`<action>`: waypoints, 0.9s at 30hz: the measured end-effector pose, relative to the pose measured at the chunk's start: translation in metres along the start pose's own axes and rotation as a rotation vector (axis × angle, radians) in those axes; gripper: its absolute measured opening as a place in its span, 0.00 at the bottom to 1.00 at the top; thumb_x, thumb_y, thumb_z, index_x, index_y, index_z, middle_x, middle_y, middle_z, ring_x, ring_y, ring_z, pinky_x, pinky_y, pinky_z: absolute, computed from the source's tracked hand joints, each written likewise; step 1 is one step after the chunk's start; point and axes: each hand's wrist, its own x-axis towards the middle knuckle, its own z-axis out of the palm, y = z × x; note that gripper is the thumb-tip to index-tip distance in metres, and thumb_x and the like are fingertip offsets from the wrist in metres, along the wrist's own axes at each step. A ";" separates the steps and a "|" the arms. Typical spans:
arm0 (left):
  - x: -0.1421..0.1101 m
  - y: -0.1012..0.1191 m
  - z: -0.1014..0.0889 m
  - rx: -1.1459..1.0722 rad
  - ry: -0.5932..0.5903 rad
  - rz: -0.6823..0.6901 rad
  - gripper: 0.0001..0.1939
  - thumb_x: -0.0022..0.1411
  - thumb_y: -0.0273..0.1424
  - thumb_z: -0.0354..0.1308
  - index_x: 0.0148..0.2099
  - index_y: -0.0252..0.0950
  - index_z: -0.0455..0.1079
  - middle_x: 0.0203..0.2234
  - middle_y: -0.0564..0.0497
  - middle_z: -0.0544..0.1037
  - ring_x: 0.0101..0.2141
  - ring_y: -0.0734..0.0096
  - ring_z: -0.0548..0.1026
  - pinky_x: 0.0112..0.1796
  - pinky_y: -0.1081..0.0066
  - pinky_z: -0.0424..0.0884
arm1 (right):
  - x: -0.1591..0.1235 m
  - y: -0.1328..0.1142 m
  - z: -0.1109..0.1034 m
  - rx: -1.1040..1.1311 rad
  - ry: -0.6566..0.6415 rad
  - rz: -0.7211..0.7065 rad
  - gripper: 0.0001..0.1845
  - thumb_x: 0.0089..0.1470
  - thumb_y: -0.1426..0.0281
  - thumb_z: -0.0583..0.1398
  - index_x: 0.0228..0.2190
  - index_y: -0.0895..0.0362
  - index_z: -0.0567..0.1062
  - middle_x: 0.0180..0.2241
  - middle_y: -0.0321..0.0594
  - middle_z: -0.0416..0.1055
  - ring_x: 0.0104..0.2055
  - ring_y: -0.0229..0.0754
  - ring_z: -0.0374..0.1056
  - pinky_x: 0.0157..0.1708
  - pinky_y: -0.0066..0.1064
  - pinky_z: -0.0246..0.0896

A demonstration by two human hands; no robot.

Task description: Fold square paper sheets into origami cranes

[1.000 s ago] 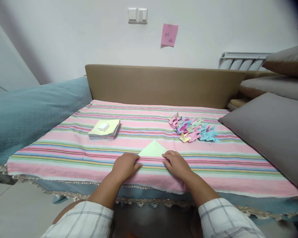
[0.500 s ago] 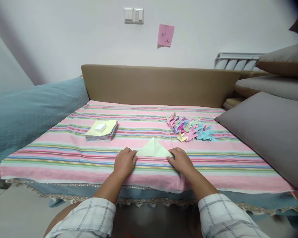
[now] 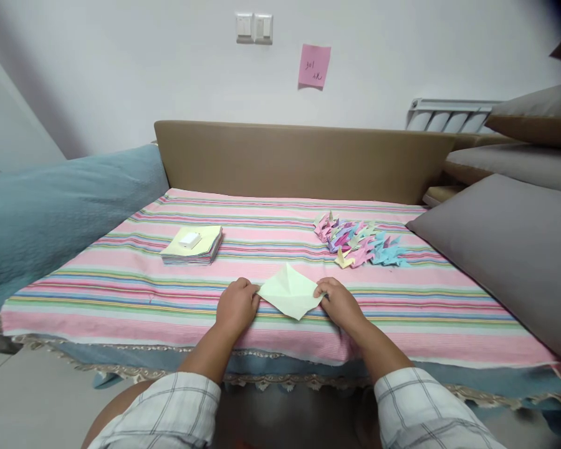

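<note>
A pale green paper sheet (image 3: 290, 291) lies diamond-wise on the striped cloth (image 3: 121, 293), opened out with a crease across it. My left hand (image 3: 237, 304) pinches its left corner and my right hand (image 3: 339, 303) pinches its right corner. Both hands rest near the front edge of the cloth. A stack of coloured paper squares (image 3: 194, 246) with a small white object (image 3: 189, 239) on top sits at the left. A heap of folded paper cranes (image 3: 358, 242) lies at the right, behind my right hand.
A teal blanket (image 3: 51, 212) bulges at the left. Grey cushions (image 3: 505, 249) are piled at the right. A tan headboard (image 3: 303, 159) runs along the back, under a wall with a pink note (image 3: 313, 65) and switches (image 3: 254, 28).
The green paper was a folded triangle pressed flat under both hands; now it is unfolded into a diamond, with its lower point toward me and my fingers at its side corners.
</note>
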 end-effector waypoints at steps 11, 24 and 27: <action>-0.006 0.007 -0.004 0.087 -0.066 0.077 0.20 0.56 0.23 0.47 0.48 0.41 0.70 0.39 0.46 0.72 0.40 0.62 0.68 0.43 0.65 0.64 | -0.003 -0.013 -0.008 -0.021 -0.150 0.062 0.12 0.49 0.74 0.53 0.28 0.57 0.78 0.38 0.43 0.70 0.44 0.42 0.65 0.48 0.33 0.56; -0.032 0.043 -0.001 -0.127 -0.029 0.447 0.23 0.55 0.46 0.57 0.51 0.45 0.66 0.50 0.48 0.71 0.49 0.58 0.66 0.57 0.48 0.43 | -0.004 -0.024 -0.011 -0.082 -0.108 0.095 0.11 0.51 0.68 0.54 0.26 0.56 0.76 0.31 0.40 0.72 0.39 0.42 0.66 0.39 0.29 0.56; -0.032 0.041 0.004 -0.122 -0.063 0.413 0.32 0.49 0.46 0.62 0.55 0.43 0.62 0.52 0.45 0.69 0.51 0.54 0.66 0.56 0.46 0.43 | -0.007 -0.028 -0.014 -0.040 -0.159 0.154 0.14 0.53 0.65 0.52 0.25 0.56 0.75 0.26 0.37 0.72 0.31 0.40 0.66 0.30 0.28 0.55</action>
